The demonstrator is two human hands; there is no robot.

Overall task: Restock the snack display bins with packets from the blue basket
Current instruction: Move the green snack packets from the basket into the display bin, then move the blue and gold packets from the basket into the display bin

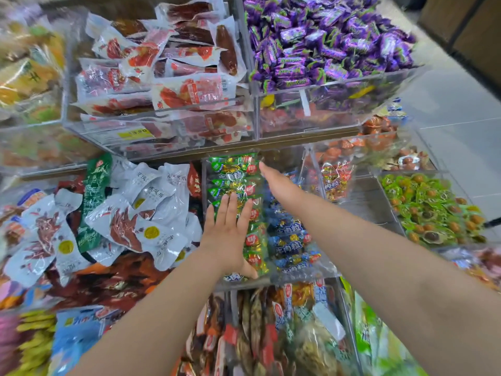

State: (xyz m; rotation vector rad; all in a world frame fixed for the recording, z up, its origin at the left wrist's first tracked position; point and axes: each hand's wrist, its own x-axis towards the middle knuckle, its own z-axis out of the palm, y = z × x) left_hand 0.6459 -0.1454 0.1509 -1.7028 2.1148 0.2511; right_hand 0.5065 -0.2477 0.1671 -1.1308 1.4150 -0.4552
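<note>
Both my hands are in a clear display bin point(301, 275) at the middle of the shelf. My left hand point(230, 234) lies flat with straight fingers on a row of green snack packets point(235, 175). My right hand point(273, 183) reaches further back, fingers straight, edge-on beside the green row and above the blue snack packets point(290, 245). Neither hand holds a packet. The blue basket is not in view.
Around this bin are more clear bins: white and red chicken-foot packets point(130, 210) to the left, red meat packets point(168, 77) above, purple candies point(325, 42) upper right, green wrapped sweets point(431, 210) right, mixed packets point(271, 335) below. Grey floor point(455, 104) lies right.
</note>
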